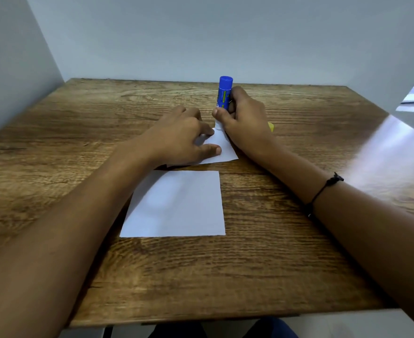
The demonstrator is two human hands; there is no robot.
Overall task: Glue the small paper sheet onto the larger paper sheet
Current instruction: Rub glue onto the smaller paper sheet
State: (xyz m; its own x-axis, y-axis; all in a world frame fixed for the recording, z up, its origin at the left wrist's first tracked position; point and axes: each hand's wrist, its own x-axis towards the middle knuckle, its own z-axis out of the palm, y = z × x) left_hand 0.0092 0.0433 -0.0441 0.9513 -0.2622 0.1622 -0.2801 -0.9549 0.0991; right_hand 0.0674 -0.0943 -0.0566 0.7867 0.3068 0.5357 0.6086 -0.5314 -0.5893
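Head view: R hand rubs glue stick on small sheet.

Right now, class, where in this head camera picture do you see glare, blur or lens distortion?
In the head view: glare whitens the wooden table at its right edge; the forearms are soft and stretched near the corners by the wide lens; the glue stick in the right hand stays fairly sharp.

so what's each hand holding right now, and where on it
The right hand grips the blue glue stick around its lower body. The left hand only presses the small paper sheet flat.
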